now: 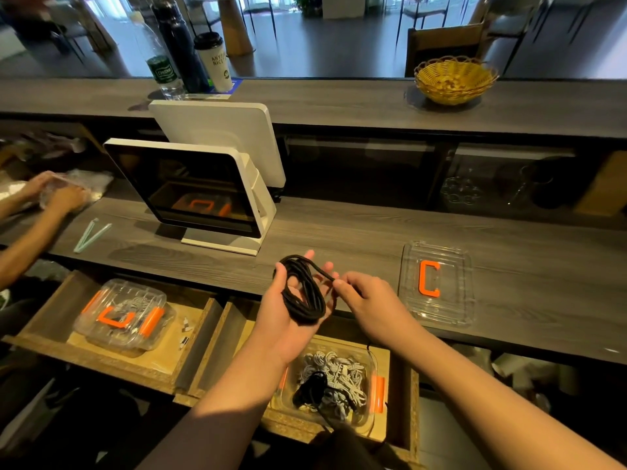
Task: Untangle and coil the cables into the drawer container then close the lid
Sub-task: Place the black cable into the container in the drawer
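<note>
One black coiled cable (304, 290) lay looped over my left hand (288, 310), its grip clamped as former; right hand (364, 298) pinched the loose end, feeding turns.

Dim indoor counter lit from bright far windows (edges bowed by the wide lens), corners soft.
</note>
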### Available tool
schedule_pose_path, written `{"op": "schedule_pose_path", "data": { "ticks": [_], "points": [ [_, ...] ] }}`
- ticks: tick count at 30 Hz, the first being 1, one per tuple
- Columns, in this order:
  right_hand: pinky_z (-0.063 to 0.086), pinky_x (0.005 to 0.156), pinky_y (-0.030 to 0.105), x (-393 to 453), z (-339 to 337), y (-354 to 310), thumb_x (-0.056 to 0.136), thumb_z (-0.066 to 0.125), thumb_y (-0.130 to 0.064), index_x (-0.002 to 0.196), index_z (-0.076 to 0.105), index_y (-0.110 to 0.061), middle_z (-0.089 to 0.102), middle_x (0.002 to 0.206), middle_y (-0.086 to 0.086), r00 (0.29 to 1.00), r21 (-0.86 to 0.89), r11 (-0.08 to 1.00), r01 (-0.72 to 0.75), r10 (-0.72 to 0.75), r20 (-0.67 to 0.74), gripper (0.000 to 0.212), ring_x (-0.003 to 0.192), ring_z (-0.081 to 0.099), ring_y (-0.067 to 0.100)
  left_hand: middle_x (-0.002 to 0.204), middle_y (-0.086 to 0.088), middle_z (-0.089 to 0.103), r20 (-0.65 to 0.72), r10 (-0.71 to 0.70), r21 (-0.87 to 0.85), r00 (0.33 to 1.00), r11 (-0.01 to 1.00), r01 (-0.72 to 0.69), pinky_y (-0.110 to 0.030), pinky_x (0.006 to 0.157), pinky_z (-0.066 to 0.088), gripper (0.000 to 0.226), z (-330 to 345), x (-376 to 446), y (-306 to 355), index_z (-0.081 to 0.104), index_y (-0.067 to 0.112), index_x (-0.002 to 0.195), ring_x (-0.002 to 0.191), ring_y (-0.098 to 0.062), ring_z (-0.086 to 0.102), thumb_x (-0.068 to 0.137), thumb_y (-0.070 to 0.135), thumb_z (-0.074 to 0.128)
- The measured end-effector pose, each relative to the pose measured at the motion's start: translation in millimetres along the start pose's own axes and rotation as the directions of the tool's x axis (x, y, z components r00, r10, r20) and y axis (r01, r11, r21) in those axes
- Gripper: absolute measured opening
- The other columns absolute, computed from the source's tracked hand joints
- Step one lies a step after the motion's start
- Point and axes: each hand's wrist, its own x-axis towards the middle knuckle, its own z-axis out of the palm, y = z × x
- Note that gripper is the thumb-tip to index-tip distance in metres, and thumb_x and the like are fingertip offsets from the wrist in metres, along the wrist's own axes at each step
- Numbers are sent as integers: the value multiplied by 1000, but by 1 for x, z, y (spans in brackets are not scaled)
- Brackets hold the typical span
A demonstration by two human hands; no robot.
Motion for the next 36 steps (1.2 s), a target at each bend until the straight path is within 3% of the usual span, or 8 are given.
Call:
{"op": "schedule_pose_path", "data": {
  "ticks": [6,10,15,19,25,31,34,36],
  "points": [
    [29,46,19,2,4,4,105,46,-27,110,67,-35,44,55,-10,983,55,996,-74,63,173,23,43,35,1,83,-7,65,-182,144,-178,973,968,-177,-41,87,51,51,9,20,7,60,17,132,75,-19,63,104,54,37],
    [53,71,32,0,8,-1,105,45,-29,132,59,-33,70,85,3,963,-85,994,-68,88,254,31,72,64,15,68,-2,49,-300,159,-161,941,964,-214,-27,58,34,54,12,34,7,56,16,130,56,-13,40,105,57,32],
    [52,70,39,-10,8,-15,103,48,-36,106,68,-17,70,86,7,937,-223,975,22,58,345,28,75,64,21,87,1,56,-407,453,255,793,890,-378,-23,60,43,41,11,37,7,67,27,114,70,-9,51,101,58,43],
    [48,64,36,-19,1,-29,103,48,-34,88,62,-20,64,76,1,942,-151,981,118,-63,329,25,67,58,15,73,4,48,-187,668,789,721,539,-295,-18,46,36,30,-1,35,16,62,29,95,58,-9,43,103,50,43],
    [46,64,22,-12,-18,-42,104,44,-33,104,60,-21,60,82,-11,947,-323,902,287,-215,239,20,67,53,2,96,-19,71,14,136,958,991,281,-52,-36,86,51,82,-7,20,22,74,27,104,94,-26,67,82,86,22],
    [54,72,34,2,-35,-38,93,47,-54,101,62,-24,64,84,-8,958,-399,873,281,-279,65,34,78,61,13,67,0,57,59,-306,863,950,494,106,-17,52,43,99,-8,5,18,56,9,118,56,-8,49,70,92,34],
    [47,59,26,7,-38,-24,82,55,-62,87,61,-23,61,69,-8,973,-271,940,206,-227,-50,39,65,58,8,67,0,51,148,-427,844,892,525,111,-16,49,38,96,-10,5,18,46,5,133,56,-9,41,71,74,72],
    [37,55,14,9,-39,-16,88,60,-51,85,64,-23,59,66,-8,982,-200,967,160,-177,-70,29,59,53,1,68,-1,53,164,-393,814,905,573,101,-18,51,39,76,-8,5,17,52,6,129,57,-9,44,82,64,67]
  ]
}}
